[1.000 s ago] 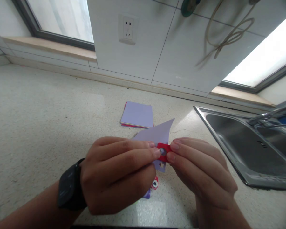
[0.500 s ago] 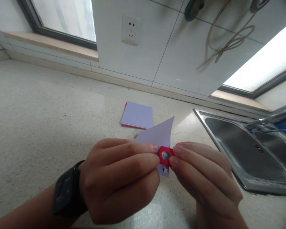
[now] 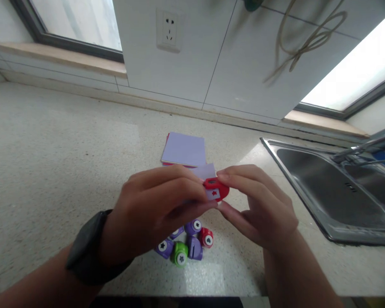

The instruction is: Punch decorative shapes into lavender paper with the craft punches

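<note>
paper stack (image 3: 183, 149) | small punches (image 3: 186, 244) on counter (image 3: 51, 141) | sink (image 3: 336, 192) | wall socket (image 3: 168, 30)

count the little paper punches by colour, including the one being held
Small red plastic paper punches: 2, one held between the left hand and right hand at, one on the countertop
Small purple plastic paper punches: about 4
Small green plastic paper punch: 1
Total: about 7

A small red star punch (image 3: 217, 190), held above the counter, is clamped over a lilac paper sheet's (image 3: 205, 172) edge.
</note>
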The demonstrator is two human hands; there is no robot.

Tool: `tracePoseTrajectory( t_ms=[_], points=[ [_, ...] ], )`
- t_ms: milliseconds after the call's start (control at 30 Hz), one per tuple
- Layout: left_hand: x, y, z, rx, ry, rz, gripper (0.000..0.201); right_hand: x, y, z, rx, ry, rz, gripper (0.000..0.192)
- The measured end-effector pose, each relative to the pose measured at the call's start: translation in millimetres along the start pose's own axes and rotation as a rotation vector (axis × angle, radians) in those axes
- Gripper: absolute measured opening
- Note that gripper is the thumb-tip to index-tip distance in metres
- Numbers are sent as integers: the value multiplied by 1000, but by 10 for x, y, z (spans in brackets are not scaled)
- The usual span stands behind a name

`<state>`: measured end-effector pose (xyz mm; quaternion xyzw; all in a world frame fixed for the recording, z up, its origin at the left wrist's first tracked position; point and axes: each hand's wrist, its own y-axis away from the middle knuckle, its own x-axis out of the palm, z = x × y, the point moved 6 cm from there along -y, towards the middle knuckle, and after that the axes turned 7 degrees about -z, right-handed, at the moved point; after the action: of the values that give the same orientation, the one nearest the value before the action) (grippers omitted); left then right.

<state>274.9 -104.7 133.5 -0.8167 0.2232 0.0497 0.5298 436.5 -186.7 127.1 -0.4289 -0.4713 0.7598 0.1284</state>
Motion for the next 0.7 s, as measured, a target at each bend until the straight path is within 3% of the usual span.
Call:
tracePoseTrajectory(
  t_ms=[167,467,700],
  points=[
    [12,-15,77,-84,8,20,7,46,1,-72,89,-135,13,46],
    [40,21,142,-84,30,92,12,76,35,-99,92,-75,35,31],
    [60,4,145,-111,24,140,10,106,53,-106,103,-78,92,30]
  ],
)
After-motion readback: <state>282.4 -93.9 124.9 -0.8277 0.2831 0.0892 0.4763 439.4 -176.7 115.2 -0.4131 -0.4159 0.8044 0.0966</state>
